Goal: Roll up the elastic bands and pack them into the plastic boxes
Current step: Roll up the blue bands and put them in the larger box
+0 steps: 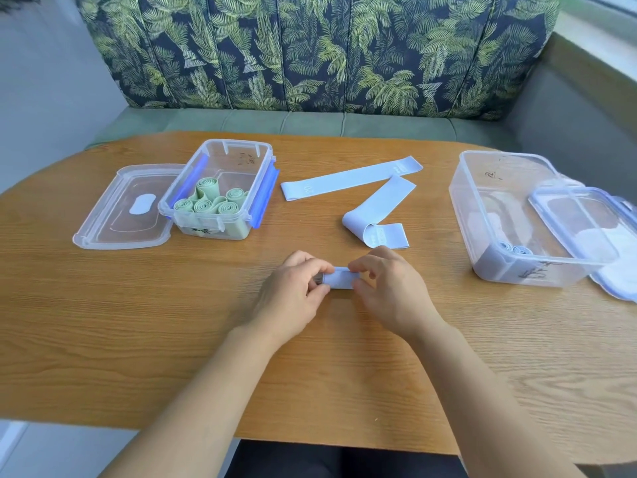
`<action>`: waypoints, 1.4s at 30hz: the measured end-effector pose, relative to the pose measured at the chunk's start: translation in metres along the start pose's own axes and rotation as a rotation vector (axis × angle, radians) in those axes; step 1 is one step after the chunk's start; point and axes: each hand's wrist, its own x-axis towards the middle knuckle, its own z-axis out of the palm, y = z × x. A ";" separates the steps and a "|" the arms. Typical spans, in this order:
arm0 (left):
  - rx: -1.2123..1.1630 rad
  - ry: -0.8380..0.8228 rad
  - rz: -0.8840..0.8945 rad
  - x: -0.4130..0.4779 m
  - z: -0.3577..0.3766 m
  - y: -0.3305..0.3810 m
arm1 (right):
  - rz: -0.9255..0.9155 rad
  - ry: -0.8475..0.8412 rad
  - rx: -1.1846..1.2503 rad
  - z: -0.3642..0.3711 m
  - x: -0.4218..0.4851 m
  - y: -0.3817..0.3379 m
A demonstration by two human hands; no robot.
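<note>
A pale blue rolled band [340, 278] lies on the wooden table [138, 322] at the centre, pinched at its ends by my left hand [293, 294] and my right hand [389, 288]. Behind it a flat blue band [348, 179] stretches across the table, and a second blue band [379, 212] lies partly folded. At the left, a clear plastic box [220, 188] with blue clips holds several green rolled bands [206, 201]. On the right, a bigger clear box [510, 215] contains blue rolls [513, 249] at its near end.
The left box's lid [120, 208] lies flat beside it. Another lid [582, 222] leans on the right box, over the table's right edge. A leaf-patterned sofa back [310, 50] and green seat stand behind the table.
</note>
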 end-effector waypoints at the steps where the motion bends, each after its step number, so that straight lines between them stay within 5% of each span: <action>1: 0.003 -0.011 -0.004 0.001 -0.001 0.000 | -0.010 0.023 0.006 0.001 -0.001 -0.001; 42: 0.128 -0.169 -0.099 0.024 -0.004 0.011 | -0.024 0.061 0.024 0.007 0.006 -0.003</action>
